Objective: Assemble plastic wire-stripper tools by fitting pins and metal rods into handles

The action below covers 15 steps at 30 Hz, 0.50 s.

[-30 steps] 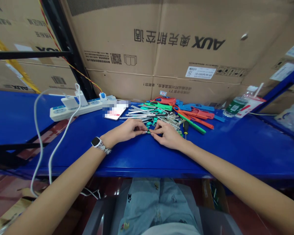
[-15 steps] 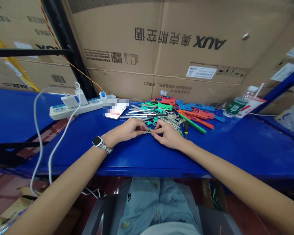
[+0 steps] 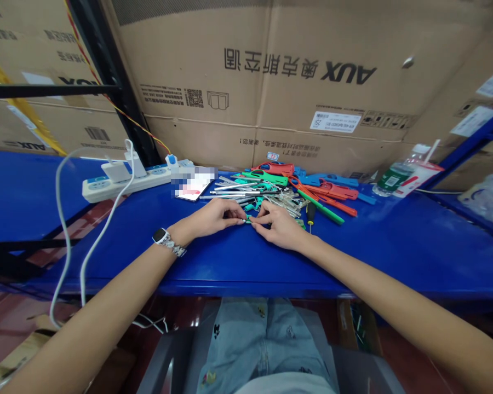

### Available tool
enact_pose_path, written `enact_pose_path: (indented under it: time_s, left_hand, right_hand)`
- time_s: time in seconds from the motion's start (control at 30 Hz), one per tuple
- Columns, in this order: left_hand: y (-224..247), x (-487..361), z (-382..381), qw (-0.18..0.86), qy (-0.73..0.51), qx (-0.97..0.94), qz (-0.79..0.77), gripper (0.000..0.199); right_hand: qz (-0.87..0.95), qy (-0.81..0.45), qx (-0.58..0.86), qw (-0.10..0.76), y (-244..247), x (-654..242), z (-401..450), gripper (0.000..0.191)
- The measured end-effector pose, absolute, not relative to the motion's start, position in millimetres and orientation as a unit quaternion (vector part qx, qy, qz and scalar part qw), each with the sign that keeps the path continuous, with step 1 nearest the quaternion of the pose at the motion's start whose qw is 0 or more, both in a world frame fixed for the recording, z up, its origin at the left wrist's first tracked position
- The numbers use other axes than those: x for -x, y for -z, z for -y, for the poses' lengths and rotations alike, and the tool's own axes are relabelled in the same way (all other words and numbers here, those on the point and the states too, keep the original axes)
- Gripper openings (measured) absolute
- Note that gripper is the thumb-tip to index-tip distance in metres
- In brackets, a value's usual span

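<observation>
My left hand (image 3: 222, 214) and my right hand (image 3: 277, 223) meet near the middle of the blue table, thumb and fingers pinched. Between their fingertips is a small green part (image 3: 248, 219), mostly covered by the fingers; its exact kind is too small to tell. Just beyond the hands lies a pile of thin metal tubes (image 3: 238, 192) with small teal pieces (image 3: 252, 204) among them. Close to the right hand is a screwdriver (image 3: 310, 210) with a yellow and black handle. Green (image 3: 271, 177) and red (image 3: 281, 168) plastic lighter-like casings lie behind the tubes.
A white power strip (image 3: 139, 179) with plugs and loose cables sits left, beside a phone (image 3: 195, 185). Blue casings (image 3: 337, 179), a bottle (image 3: 394, 178) and a cup with a straw (image 3: 414, 178) stand right. A large cardboard box (image 3: 246, 109) backs the table (image 3: 246, 268).
Both hands keep their pinch on the small green part, with barely any movement. The whole view has shifted slightly.
</observation>
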<state>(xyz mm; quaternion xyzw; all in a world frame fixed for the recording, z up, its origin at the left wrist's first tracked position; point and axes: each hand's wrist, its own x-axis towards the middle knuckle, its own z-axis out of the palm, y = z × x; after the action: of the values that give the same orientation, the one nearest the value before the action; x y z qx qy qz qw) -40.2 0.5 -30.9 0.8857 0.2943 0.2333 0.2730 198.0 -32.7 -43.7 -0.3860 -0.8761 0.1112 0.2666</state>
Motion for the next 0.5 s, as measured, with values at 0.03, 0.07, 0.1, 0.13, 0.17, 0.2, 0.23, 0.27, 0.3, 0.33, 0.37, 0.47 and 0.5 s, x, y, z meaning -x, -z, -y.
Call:
enact_pose_path:
  time_s: [0.03,0.07,0.1,0.13,0.17,0.2,0.23,0.27,0.3,0.33,0.37,0.47,0.5]
  left_hand:
    - [31.4,40.6,-1.1,0.276,-0.234,-0.885,-0.294,0.018]
    - [31.7,40.8,-1.5,0.28,-0.234,-0.884,-0.293,0.018]
    - [31.9,41.0,-1.7,0.283,-0.234,-0.883,-0.293,0.018]
    - [31.8,41.1,-1.7,0.287,-0.234,-0.882,-0.292,0.017]
    - [31.7,41.3,-1.7,0.293,-0.236,-0.879,-0.291,0.017]
    - [31.5,41.4,-1.7,0.302,-0.236,-0.877,-0.291,0.017]
    - [31.2,41.6,-1.6,0.31,-0.237,-0.873,-0.291,0.017]
    - [31.0,41.6,-1.5,0.319,-0.239,-0.869,-0.292,0.017]
    - [30.9,41.5,-1.4,0.328,-0.241,-0.865,-0.293,0.017]
    - [30.8,41.2,-1.3,0.334,-0.243,-0.862,-0.295,0.017]
    - [30.7,40.6,-1.1,0.336,-0.244,-0.86,-0.296,0.017]
    - [29.9,36.9,0.8,0.318,-0.241,-0.866,-0.3,0.015]
    - [29.3,35.2,1.9,0.303,-0.24,-0.872,-0.301,0.015]
  right_hand:
    - [0.876,-0.112,0.386,0.267,43.7,-198.1,32.7,0.022]
    - [0.876,-0.112,0.386,0.268,43.7,-198.2,32.7,0.022]
    - [0.876,-0.114,0.386,0.268,43.7,-198.3,32.8,0.022]
    - [0.875,-0.115,0.385,0.268,43.7,-198.5,32.8,0.022]
    - [0.876,-0.116,0.385,0.268,43.7,-198.7,32.7,0.022]
    - [0.876,-0.118,0.383,0.269,43.9,-198.9,32.6,0.022]
    - [0.876,-0.119,0.381,0.271,44.2,-199.1,32.3,0.022]
    - [0.876,-0.12,0.379,0.273,44.6,-199.4,32.0,0.022]
    - [0.876,-0.121,0.376,0.275,45.1,-199.6,31.5,0.021]
    - [0.877,-0.121,0.374,0.278,45.6,-199.9,31.1,0.021]
    - [0.877,-0.121,0.371,0.28,46.1,-200.1,30.8,0.021]
    - [0.878,-0.12,0.365,0.284,47.0,-200.8,30.4,0.021]
    - [0.879,-0.119,0.363,0.285,47.1,-201.0,30.4,0.021]
